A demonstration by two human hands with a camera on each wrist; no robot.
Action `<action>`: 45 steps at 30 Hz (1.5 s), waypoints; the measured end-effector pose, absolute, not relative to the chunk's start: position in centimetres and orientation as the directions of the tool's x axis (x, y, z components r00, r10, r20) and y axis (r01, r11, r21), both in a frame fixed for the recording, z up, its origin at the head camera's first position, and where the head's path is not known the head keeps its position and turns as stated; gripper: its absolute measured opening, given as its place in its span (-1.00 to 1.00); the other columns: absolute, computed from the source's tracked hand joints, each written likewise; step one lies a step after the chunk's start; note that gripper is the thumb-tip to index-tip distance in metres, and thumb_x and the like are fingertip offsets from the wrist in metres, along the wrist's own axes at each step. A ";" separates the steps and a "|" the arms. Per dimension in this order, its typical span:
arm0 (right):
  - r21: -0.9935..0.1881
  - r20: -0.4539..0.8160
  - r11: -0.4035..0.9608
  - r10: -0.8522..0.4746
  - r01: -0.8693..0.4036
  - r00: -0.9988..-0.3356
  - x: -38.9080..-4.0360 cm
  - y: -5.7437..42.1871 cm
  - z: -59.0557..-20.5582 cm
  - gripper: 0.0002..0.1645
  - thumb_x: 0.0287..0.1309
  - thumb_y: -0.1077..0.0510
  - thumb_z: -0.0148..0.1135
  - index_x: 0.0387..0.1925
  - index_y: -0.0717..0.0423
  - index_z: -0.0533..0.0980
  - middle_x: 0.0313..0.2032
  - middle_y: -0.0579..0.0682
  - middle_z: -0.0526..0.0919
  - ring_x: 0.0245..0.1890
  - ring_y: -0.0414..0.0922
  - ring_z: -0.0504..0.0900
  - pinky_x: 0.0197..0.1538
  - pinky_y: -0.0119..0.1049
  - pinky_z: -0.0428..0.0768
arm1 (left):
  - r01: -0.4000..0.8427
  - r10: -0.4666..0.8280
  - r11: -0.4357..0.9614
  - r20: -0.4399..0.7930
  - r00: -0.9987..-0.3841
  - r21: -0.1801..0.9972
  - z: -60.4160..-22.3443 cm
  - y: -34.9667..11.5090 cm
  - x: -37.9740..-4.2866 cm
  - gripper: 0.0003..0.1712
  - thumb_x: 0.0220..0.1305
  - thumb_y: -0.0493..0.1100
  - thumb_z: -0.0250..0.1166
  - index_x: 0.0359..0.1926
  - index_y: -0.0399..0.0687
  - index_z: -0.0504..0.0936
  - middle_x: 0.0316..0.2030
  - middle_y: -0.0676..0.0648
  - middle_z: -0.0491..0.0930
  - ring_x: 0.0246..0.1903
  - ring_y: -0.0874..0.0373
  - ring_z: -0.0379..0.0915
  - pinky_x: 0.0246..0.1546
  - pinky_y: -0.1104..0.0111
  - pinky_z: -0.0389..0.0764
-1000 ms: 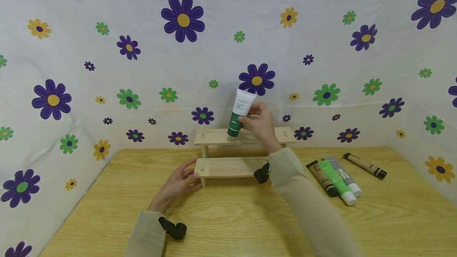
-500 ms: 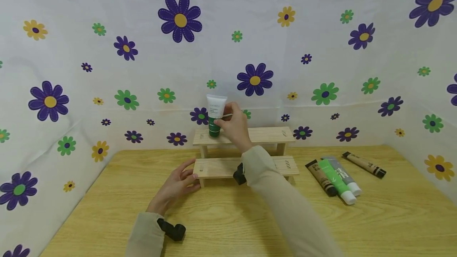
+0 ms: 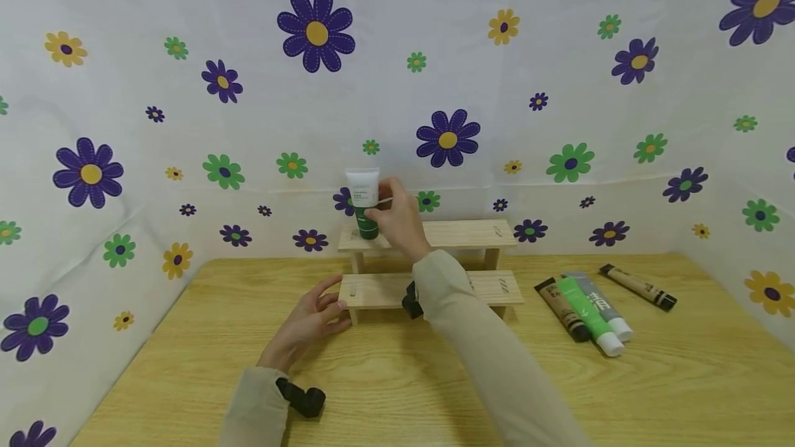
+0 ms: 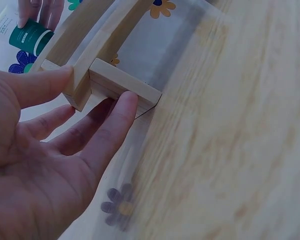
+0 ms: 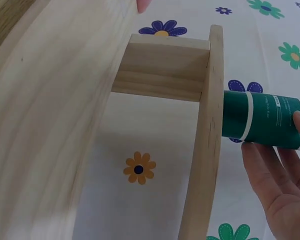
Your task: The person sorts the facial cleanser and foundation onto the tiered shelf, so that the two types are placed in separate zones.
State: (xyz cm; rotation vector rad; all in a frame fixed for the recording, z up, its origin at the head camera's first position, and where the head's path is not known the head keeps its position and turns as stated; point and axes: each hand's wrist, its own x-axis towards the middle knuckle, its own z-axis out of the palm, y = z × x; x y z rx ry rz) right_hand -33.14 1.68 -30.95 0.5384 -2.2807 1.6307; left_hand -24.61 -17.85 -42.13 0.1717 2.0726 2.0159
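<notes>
A white and green squeeze tube (image 3: 362,190) stands cap-down at the left end of the upper step of a two-tier wooden stand (image 3: 379,288). My right hand (image 3: 400,223) pinches it from the right side, thumb in front. In the right wrist view, the green cap end of the tube (image 5: 265,119) meets the upper board, with fingers (image 5: 265,175) around its body. My left hand (image 3: 310,319) holds the left end of the lower step. Seen from the left wrist, its thumb and fingers lie on either side of the stand's end (image 4: 115,82).
Right of the stand, a brown tube (image 3: 562,309), a green tube (image 3: 586,312) and a grey tube (image 3: 599,305) lie side by side on the wood-grain table (image 3: 373,392). Another brown tube (image 3: 640,287) lies farther right. A flowered cloth (image 3: 385,88) hangs behind.
My right hand has carried the white and green tube leftward along the upper step. From tilted, the tube has come upright on the board's left end. My left hand stays on the stand.
</notes>
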 end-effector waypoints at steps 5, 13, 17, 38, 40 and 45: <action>-0.863 0.325 0.332 -0.210 -0.380 -0.922 -33.0 3.1 -30.7 -0.48 0.26 0.44 0.30 0.21 0.31 0.36 0.09 0.28 0.57 0.07 0.17 0.60 0.15 -0.08 0.62 | -0.081 0.262 0.044 -0.089 -0.961 0.996 -42.3 -17.8 -24.6 -0.31 0.56 -0.43 -0.04 0.59 -0.19 -0.03 0.34 -0.48 0.26 0.25 -0.30 0.37 0.15 0.03 0.58; -0.858 0.279 0.386 -0.207 -0.341 -0.938 -31.7 8.8 -30.6 -0.47 0.30 0.38 0.27 0.25 0.39 0.34 0.11 0.32 0.58 0.07 0.22 0.60 0.04 -0.05 0.68 | -0.090 0.261 0.051 -0.100 -0.960 0.995 -42.1 -18.0 -24.2 -0.32 0.57 -0.42 -0.04 0.59 -0.18 -0.01 0.35 -0.49 0.26 0.26 -0.33 0.36 0.16 0.03 0.57; -0.854 0.289 0.397 -0.177 -0.337 -0.941 -31.0 11.8 -30.5 -0.47 0.31 0.40 0.23 0.25 0.43 0.32 0.10 0.38 0.58 0.07 0.26 0.60 0.05 -0.07 0.68 | -0.086 0.262 0.051 -0.097 -0.960 0.995 -42.1 -18.2 -24.2 -0.32 0.57 -0.43 -0.05 0.59 -0.20 -0.03 0.35 -0.50 0.25 0.25 -0.33 0.37 0.16 0.03 0.57; -0.778 0.257 0.571 -0.092 -0.262 -0.962 -25.9 26.4 -31.4 -0.46 0.40 0.31 0.21 0.27 0.53 0.27 0.07 0.50 0.53 -0.02 0.22 0.63 -0.11 -0.27 0.73 | -0.097 0.280 0.057 -0.109 -0.954 0.994 -42.3 -18.5 -24.0 -0.32 0.57 -0.40 -0.03 0.59 -0.17 0.00 0.36 -0.49 0.24 0.27 -0.34 0.35 0.17 0.04 0.56; -0.776 0.255 0.577 -0.083 -0.255 -0.963 -25.6 27.4 -31.6 -0.45 0.41 0.30 0.20 0.26 0.54 0.27 0.08 0.51 0.52 -0.04 0.17 0.64 -0.14 -0.30 0.73 | -0.095 0.280 0.056 -0.107 -0.954 0.994 -42.2 -18.6 -24.0 -0.32 0.57 -0.41 -0.03 0.59 -0.18 -0.01 0.37 -0.50 0.23 0.27 -0.35 0.34 0.17 0.04 0.56; -0.763 0.257 0.597 -0.071 -0.248 -0.964 -24.9 29.7 -32.5 -0.46 0.41 0.30 0.20 0.24 0.56 0.26 0.06 0.53 0.52 -0.16 -0.13 0.66 -0.21 -0.40 0.72 | -0.083 0.290 0.057 -0.096 -0.952 0.995 -42.1 -18.5 -24.0 -0.32 0.57 -0.42 -0.04 0.59 -0.21 -0.04 0.37 -0.52 0.21 0.26 -0.33 0.36 0.15 0.08 0.59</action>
